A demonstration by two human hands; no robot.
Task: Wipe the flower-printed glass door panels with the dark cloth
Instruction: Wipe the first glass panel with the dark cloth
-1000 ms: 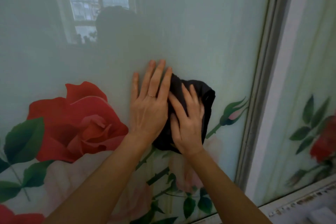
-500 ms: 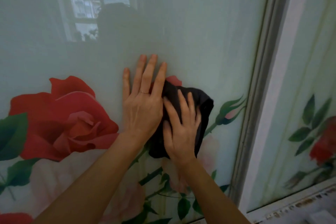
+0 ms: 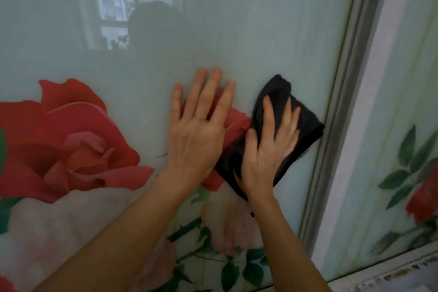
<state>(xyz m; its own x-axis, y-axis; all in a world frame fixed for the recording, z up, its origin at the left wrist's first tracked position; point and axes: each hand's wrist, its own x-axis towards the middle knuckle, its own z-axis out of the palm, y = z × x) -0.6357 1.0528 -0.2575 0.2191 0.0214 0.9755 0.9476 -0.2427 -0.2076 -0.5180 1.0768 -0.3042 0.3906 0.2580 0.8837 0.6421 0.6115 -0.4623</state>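
A pale green glass door panel (image 3: 248, 19) printed with big red roses fills the view. My right hand (image 3: 267, 147) lies flat on the folded dark cloth (image 3: 305, 128) and presses it against the glass, close to the panel's right frame. My left hand (image 3: 196, 135) rests flat on the glass just left of the cloth, fingers straight and spread, over a small red rose. A second flower-printed panel (image 3: 388, 149) stands to the right, set further back.
A grey metal frame (image 3: 336, 106) runs down between the two panels, touching the cloth's right corner. A white sill or track (image 3: 403, 270) shows at the bottom right. The glass reflects a window and a person's dark outline at the top.
My right hand has slid the cloth to the right, away from my left hand, up to the frame. The left hand stays flat on the glass; a small red rose shows beneath it.
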